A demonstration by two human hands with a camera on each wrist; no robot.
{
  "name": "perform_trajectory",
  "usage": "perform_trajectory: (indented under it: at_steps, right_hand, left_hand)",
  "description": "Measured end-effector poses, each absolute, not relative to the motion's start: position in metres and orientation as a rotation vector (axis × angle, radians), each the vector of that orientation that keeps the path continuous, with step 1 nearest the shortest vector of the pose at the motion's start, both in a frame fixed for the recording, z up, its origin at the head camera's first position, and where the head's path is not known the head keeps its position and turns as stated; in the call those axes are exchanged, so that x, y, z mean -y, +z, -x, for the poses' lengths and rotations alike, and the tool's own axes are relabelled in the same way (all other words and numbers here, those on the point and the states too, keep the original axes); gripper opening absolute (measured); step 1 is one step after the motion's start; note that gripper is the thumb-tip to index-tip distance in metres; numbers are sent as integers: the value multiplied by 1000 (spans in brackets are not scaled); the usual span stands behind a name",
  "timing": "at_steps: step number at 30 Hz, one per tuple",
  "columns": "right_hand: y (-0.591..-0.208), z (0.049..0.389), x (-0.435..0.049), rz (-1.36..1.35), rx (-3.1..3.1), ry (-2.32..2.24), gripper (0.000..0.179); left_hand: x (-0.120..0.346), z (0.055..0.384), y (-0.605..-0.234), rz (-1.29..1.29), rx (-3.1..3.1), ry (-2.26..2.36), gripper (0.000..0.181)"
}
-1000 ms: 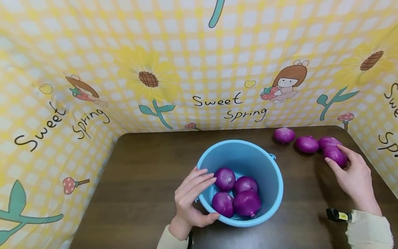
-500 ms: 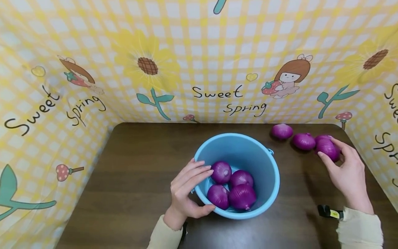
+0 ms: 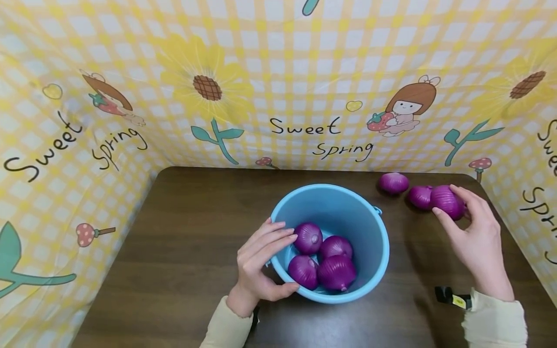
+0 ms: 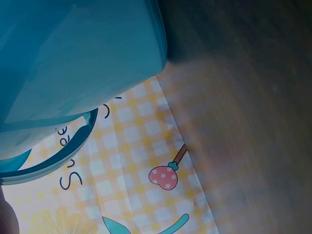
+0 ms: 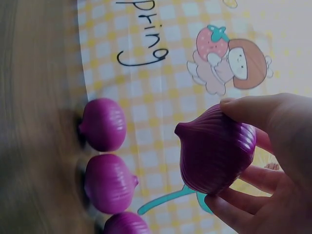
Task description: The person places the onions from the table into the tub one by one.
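My right hand point(image 3: 478, 241) pinches a purple onion point(image 3: 447, 202) between thumb and fingers; in the right wrist view this onion point(image 5: 214, 151) appears lifted, its pointed tip away from the palm. Behind it on the table lie an onion point(image 3: 419, 197), partly covered, and another onion point(image 3: 393, 183) nearer the bucket. A third loose onion point(image 5: 127, 224) shows at the lower edge of the right wrist view. My left hand point(image 3: 261, 270) grips the left rim of a light blue bucket point(image 3: 377, 261), fingers over the edge and thumb at the front rim. Several purple onions point(image 3: 337, 273) lie inside.
The dark wooden table point(image 3: 187, 241) meets a yellow checked cloth point(image 3: 296, 87) with printed flowers at the back and sides. In the left wrist view, the bucket's handle point(image 4: 63, 156) hangs along its side. A black strap end point(image 3: 452, 296) sticks out from the right cuff.
My right hand has lifted the onion off the right end of the group and carried it left, over the neighbouring onions. The left hand stays on the bucket; the head view has tilted slightly.
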State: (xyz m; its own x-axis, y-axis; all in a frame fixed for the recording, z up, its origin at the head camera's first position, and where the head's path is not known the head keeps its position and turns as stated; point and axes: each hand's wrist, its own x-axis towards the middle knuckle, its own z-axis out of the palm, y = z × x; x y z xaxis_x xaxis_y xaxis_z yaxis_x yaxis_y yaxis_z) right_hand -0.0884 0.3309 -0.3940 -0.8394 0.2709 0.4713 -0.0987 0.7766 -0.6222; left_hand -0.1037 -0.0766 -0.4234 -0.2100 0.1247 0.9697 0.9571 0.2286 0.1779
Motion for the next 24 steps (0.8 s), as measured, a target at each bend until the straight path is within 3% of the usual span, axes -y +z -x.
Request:
perform_trajectory:
  at_steps: [24]
  right_hand:
    - [-381, 87, -306, 18, 2393, 892, 64]
  left_hand:
    - [79, 105, -427, 1054, 1566, -1125, 65]
